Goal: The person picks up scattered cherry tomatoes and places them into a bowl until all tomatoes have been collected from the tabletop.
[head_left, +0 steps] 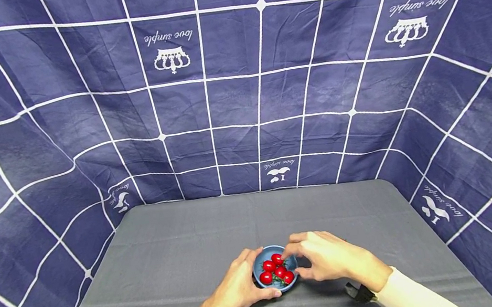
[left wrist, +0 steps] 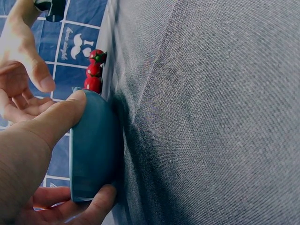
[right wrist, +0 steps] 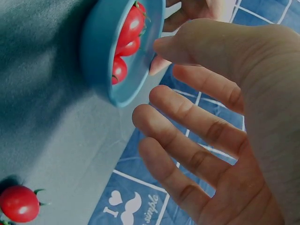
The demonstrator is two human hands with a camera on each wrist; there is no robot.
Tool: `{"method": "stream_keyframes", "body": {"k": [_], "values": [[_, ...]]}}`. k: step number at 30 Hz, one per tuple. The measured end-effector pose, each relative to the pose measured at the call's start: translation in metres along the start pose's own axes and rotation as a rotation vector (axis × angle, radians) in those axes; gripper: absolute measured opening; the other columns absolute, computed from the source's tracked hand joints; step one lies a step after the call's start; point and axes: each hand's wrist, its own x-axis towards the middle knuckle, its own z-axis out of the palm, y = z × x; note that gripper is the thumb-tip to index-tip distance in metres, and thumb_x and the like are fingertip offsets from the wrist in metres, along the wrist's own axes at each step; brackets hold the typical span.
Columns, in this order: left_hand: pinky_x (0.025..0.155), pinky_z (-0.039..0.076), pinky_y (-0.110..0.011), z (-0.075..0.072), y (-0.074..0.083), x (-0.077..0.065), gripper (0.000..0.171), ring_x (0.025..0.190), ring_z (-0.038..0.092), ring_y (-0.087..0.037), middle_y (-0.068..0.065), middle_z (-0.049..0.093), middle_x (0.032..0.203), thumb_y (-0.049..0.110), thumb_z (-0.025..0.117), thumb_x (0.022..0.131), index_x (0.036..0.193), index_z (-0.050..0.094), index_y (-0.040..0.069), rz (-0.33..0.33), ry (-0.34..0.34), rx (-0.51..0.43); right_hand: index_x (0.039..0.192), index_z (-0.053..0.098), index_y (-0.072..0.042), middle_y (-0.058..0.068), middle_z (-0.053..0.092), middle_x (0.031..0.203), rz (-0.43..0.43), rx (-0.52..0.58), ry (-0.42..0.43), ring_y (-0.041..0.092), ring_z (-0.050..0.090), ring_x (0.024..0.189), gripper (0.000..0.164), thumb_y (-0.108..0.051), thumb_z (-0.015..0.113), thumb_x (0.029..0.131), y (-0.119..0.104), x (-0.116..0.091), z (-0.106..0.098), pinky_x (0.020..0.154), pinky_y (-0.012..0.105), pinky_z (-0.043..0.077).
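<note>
A blue bowl (head_left: 279, 289) stands on the grey table with several red cherry tomatoes (head_left: 269, 265) with green stems in it. My left hand (head_left: 242, 284) grips the bowl from the left, thumb at the near rim and fingers round the far side, as the left wrist view also shows. Over the bowl's right edge hovers my right hand (head_left: 321, 256), its fingers spread and loosely bent, with nothing between them in the right wrist view. Other cherry tomatoes (left wrist: 95, 70) lie on the table beyond the bowl; in the head view the right hand hides them.
The grey cloth-covered table (head_left: 182, 237) extends around the bowl. A blue curtain (head_left: 237, 96) with white grid lines rises behind it and along both sides. A black strap (head_left: 359, 293) is on the right wrist. One tomato (right wrist: 19, 204) lies low in the right wrist view.
</note>
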Motion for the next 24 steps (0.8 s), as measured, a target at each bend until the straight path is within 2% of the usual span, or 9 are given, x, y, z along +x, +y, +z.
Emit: {"method": "stream_keyframes", "body": {"k": [8, 13, 16, 20, 22, 24], "values": [[0.109, 0.066, -0.043, 0.0, 0.001, 0.0, 0.11, 0.122, 0.077, -0.031, -0.01, 0.074, 0.137, 0.047, 0.113, 0.073, 0.157, 0.065, -0.004, -0.009, -0.003, 0.001, 0.127, 0.086, -0.026, -0.009, 0.079, 0.117, 0.044, -0.002, -0.001, 0.011, 0.08, 0.093, 0.036, -0.023, 0.095, 0.092, 0.009, -0.009, -0.003, 0.078, 0.032, 0.066], [0.109, 0.065, -0.043, 0.001, 0.0, 0.0, 0.11, 0.122, 0.077, -0.032, -0.01, 0.074, 0.137, 0.048, 0.113, 0.073, 0.157, 0.065, -0.004, -0.01, -0.002, 0.008, 0.126, 0.086, -0.027, -0.01, 0.079, 0.116, 0.055, -0.021, 0.029, 0.011, 0.079, 0.094, 0.035, -0.024, 0.095, 0.092, 0.017, -0.017, -0.005, 0.078, 0.033, 0.066], [0.109, 0.066, -0.043, 0.001, 0.0, -0.001, 0.11, 0.122, 0.078, -0.032, -0.01, 0.075, 0.137, 0.048, 0.113, 0.072, 0.157, 0.065, -0.004, -0.012, 0.0, 0.007, 0.126, 0.086, -0.027, -0.012, 0.078, 0.115, 0.065, -0.027, 0.046, 0.005, 0.074, 0.088, 0.036, -0.024, 0.095, 0.091, 0.02, -0.022, -0.007, 0.076, 0.031, 0.064], [0.109, 0.066, -0.043, 0.002, -0.001, 0.0, 0.111, 0.122, 0.078, -0.033, -0.012, 0.075, 0.136, 0.048, 0.113, 0.072, 0.157, 0.065, -0.004, -0.01, 0.006, 0.009, 0.127, 0.086, -0.029, -0.016, 0.075, 0.112, 0.084, -0.034, 0.055, -0.006, 0.058, 0.078, 0.038, -0.023, 0.096, 0.091, 0.027, -0.029, -0.009, 0.072, 0.026, 0.057], [0.11, 0.066, -0.043, 0.002, -0.001, 0.0, 0.11, 0.122, 0.078, -0.033, -0.012, 0.075, 0.137, 0.047, 0.113, 0.072, 0.157, 0.065, -0.004, -0.011, 0.006, 0.011, 0.127, 0.086, -0.031, -0.017, 0.074, 0.11, 0.095, -0.032, 0.059, -0.005, 0.056, 0.076, 0.039, -0.023, 0.096, 0.09, 0.031, -0.033, -0.009, 0.071, 0.024, 0.054], [0.11, 0.066, -0.043, 0.002, -0.001, 0.001, 0.11, 0.122, 0.078, -0.033, -0.012, 0.075, 0.137, 0.048, 0.113, 0.072, 0.157, 0.066, -0.003, -0.015, 0.004, 0.013, 0.126, 0.086, -0.032, -0.016, 0.074, 0.11, 0.108, -0.036, 0.065, -0.001, 0.061, 0.079, 0.039, -0.023, 0.096, 0.09, 0.035, -0.037, -0.009, 0.071, 0.025, 0.055]]}}
